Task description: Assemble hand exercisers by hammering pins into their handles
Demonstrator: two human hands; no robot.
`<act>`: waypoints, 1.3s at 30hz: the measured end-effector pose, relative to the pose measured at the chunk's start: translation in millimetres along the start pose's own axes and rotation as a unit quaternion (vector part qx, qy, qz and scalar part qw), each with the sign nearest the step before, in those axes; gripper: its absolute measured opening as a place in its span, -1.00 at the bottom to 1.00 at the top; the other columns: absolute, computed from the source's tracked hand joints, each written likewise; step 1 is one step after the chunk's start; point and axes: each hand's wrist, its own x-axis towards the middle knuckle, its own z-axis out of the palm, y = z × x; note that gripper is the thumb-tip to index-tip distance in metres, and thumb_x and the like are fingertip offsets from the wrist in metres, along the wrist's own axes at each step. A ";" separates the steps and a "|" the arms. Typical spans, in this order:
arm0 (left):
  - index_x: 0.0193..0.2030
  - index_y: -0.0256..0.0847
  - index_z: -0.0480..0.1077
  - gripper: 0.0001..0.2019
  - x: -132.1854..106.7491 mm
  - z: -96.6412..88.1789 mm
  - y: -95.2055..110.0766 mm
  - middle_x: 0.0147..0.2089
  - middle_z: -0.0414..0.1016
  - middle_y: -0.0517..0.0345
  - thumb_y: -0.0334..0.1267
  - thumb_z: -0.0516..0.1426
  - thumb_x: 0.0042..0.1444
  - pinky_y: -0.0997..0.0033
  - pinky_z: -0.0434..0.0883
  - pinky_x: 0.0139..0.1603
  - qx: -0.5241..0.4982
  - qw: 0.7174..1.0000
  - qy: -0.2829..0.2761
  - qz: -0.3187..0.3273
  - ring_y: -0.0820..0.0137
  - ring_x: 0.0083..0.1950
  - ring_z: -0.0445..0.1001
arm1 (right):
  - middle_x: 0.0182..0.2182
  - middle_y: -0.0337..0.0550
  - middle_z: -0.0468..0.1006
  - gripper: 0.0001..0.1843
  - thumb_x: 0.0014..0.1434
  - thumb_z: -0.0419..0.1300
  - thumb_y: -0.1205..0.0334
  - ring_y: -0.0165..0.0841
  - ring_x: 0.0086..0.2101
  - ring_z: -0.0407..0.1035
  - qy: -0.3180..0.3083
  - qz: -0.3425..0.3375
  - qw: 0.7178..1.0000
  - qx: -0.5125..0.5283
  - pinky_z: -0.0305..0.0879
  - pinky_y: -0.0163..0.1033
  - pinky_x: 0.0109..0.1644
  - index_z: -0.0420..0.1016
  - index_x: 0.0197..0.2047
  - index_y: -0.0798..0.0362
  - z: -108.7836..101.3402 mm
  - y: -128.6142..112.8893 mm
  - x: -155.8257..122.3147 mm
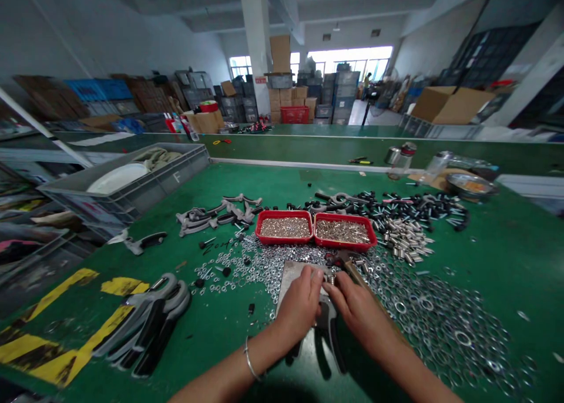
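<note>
My left hand [299,306] pinches the head of a black-handled plier tool [328,332], which rests on a steel plate [293,282]. My right hand [355,315] closes around a wooden-handled hammer [350,266], whose head lies just beyond my fingers. A thin bracelet [250,359] circles my left wrist. Loose steel washers [440,326] spread to the right of my hands and around the plate. Two red trays [314,229] of small metal parts sit just beyond them, while the tool's jaws are partly hidden by my fingers.
A green workbench [497,256] holds black-handled tools [145,326] at left, grey tool parts [215,214], and metal sleeves [400,238]. A grey crate [123,180] stands at back left. Beyond lie a second green bench [308,147] and stacked boxes.
</note>
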 end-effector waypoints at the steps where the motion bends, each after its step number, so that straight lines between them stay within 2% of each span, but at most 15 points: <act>1: -0.20 -0.12 0.20 -0.62 0.4 1.9 1.9 -0.51 0.30 0.26 0.10 -0.21 0.36 0.39 0.20 -0.46 0.010 1.000 0.007 0.004 0.36 -0.51 0.35 | -0.44 -0.15 0.51 -0.79 0.32 -0.03 0.05 -0.20 -0.40 0.42 0.006 0.000 1.000 0.005 0.18 -0.23 -0.37 0.27 -0.30 -0.07 0.1 0.4 0.7; 5: -0.19 -0.13 0.20 -0.66 2.6 6.8 8.0 -0.37 0.40 0.13 0.03 -0.22 0.38 0.34 0.26 -0.34 0.044 0.997 0.053 0.044 0.29 -0.35 0.43 | -0.46 -0.20 0.47 -0.76 0.33 -0.04 0.02 -0.26 -0.41 0.38 0.027 0.006 0.997 0.065 0.23 -0.23 -0.31 0.22 -0.33 -0.08 0.7 2.6 3.0; 7: -0.17 -0.14 0.21 -0.67 3.8 5.8 7.7 -0.33 0.42 0.09 -0.01 -0.22 0.38 0.33 0.29 -0.31 0.053 0.995 0.053 0.059 0.27 -0.30 0.45 | -0.44 -0.21 0.47 -0.75 0.34 -0.04 0.02 -0.27 -0.40 0.38 0.018 0.008 0.996 0.082 0.25 -0.23 -0.28 0.23 -0.33 -0.07 0.2 4.7 4.2; 11: -0.08 -0.15 0.26 -0.66 5.4 -3.4 2.6 -0.29 0.48 0.05 -0.03 -0.22 0.38 0.30 0.33 -0.24 0.101 0.991 0.021 0.085 0.24 -0.25 0.50 | -0.36 -0.17 0.52 -0.74 0.33 0.02 -0.02 -0.26 -0.30 0.40 -0.016 0.004 0.995 0.101 0.29 -0.21 -0.15 0.35 -0.26 -0.04 -7.1 7.7 9.0; 14: 0.05 -0.15 0.28 -0.63 4.8 -12.6 1.5 -0.15 0.53 -0.01 -0.05 -0.22 0.39 0.25 0.35 -0.08 0.147 0.980 -0.014 0.136 0.20 -0.10 0.52 | -0.24 -0.17 0.54 -0.71 0.33 0.04 -0.03 -0.25 -0.19 0.40 -0.083 -0.003 0.982 0.168 0.29 -0.20 -0.01 0.46 -0.16 -0.03 -16.2 4.2 12.3; 16: 0.11 -0.13 0.28 -0.60 2.7 -17.6 3.3 -0.05 0.53 -0.02 -0.05 -0.23 0.39 0.24 0.35 -0.01 0.156 0.974 -0.041 0.157 0.20 -0.03 0.51 | -0.22 -0.20 0.55 -0.67 0.34 0.03 -0.04 -0.26 -0.19 0.41 -0.133 0.006 0.968 0.213 0.30 -0.20 0.01 0.48 -0.07 -0.04 -19.8 -0.7 12.1; 18: 0.12 -0.14 0.28 -0.59 -1.9 -21.3 7.2 -0.04 0.54 -0.02 -0.04 -0.23 0.39 0.22 0.36 0.00 0.156 0.974 -0.062 0.155 0.19 -0.02 0.51 | -0.29 -0.23 0.55 -0.65 0.34 0.00 -0.04 -0.30 -0.29 0.41 -0.157 0.022 0.958 0.237 0.35 -0.23 -0.10 0.49 -0.06 -0.04 -20.1 -6.9 9.0; 20: 0.12 -0.16 0.30 -0.58 -9.5 -24.2 13.6 -0.10 0.56 -0.04 -0.03 -0.22 0.39 0.21 0.37 -0.03 0.158 0.974 -0.083 0.140 0.16 -0.05 0.53 | -0.31 -0.22 0.56 -0.66 0.34 -0.01 -0.01 -0.31 -0.34 0.41 -0.151 0.026 0.961 0.229 0.37 -0.24 -0.18 0.50 -0.12 -0.02 -18.5 -13.9 2.9; 24: 0.14 -0.19 0.32 -0.54 -25.3 -28.4 29.5 -0.22 0.57 -0.07 0.01 -0.19 0.37 0.20 0.39 -0.13 0.176 0.969 -0.109 0.135 0.13 -0.19 0.56 | -0.25 -0.10 0.60 -0.78 0.26 0.07 0.09 -0.21 -0.26 0.46 -0.109 0.022 0.984 0.140 0.36 -0.17 -0.09 0.46 -0.14 -0.01 -15.2 -25.9 -11.9; 26: 0.16 -0.18 0.31 -0.54 -24.2 -28.4 31.8 -0.21 0.57 -0.07 0.01 -0.18 0.36 0.20 0.39 -0.14 0.185 0.966 -0.110 0.145 0.13 -0.21 0.56 | -0.25 -0.09 0.61 -0.78 0.26 0.06 0.12 -0.19 -0.24 0.48 -0.098 0.011 0.988 0.122 0.36 -0.15 -0.06 0.45 -0.11 -0.02 -11.9 -25.4 -13.4; 29: 0.13 -0.17 0.32 -0.55 -3.4 -24.7 19.3 -0.15 0.56 -0.06 -0.02 -0.23 0.38 0.22 0.40 -0.10 0.203 0.962 -0.107 0.146 0.14 -0.13 0.56 | -0.18 -0.08 0.61 -0.75 0.31 0.01 0.16 -0.22 -0.18 0.48 -0.093 -0.030 0.989 0.108 0.36 -0.18 -0.03 0.45 -0.07 -0.01 -4.0 -8.6 1.6; 32: 0.01 -0.21 0.39 -0.56 29.5 -22.8 -5.2 -0.20 0.56 -0.08 -0.06 -0.22 0.39 0.18 0.41 -0.10 0.295 0.943 -0.097 0.117 0.11 -0.14 0.55 | -0.21 -0.09 0.62 -0.72 0.30 0.06 0.15 -0.24 -0.21 0.48 -0.079 -0.053 0.994 -0.058 0.36 -0.23 -0.11 0.46 -0.01 0.04 -5.8 24.5 36.7; 34: -0.12 -0.24 0.44 -0.61 49.5 -25.9 -17.1 -0.22 0.54 -0.12 -0.07 -0.12 0.36 0.15 0.42 -0.10 0.364 0.919 -0.093 0.115 0.09 -0.16 0.55 | -0.18 -0.04 0.60 -0.70 0.29 0.09 0.16 -0.21 -0.17 0.45 -0.029 -0.041 0.983 -0.177 0.32 -0.19 -0.07 0.47 0.02 0.07 -18.2 48.3 65.0; 36: -0.21 -0.27 0.47 -0.66 67.8 -31.5 -18.9 -0.17 0.51 -0.19 -0.12 -0.04 0.32 0.14 0.41 -0.07 0.403 0.899 -0.090 0.148 0.09 -0.15 0.54 | -0.15 0.04 0.58 -0.73 0.30 0.08 0.20 -0.15 -0.08 0.39 0.008 -0.026 0.973 -0.229 0.24 -0.11 0.04 0.53 -0.07 0.10 -35.6 68.5 92.1; 39: -0.20 -0.30 0.49 -0.73 101.8 -36.2 -2.7 -0.11 0.50 -0.25 -0.25 -0.02 0.30 0.14 0.41 -0.03 0.421 0.880 -0.084 0.203 0.08 -0.08 0.52 | -0.20 0.10 0.57 -0.76 0.26 0.10 0.25 -0.08 -0.05 0.31 0.019 -0.009 0.961 -0.274 0.18 -0.06 0.07 0.60 -0.25 0.11 -52.8 87.7 126.7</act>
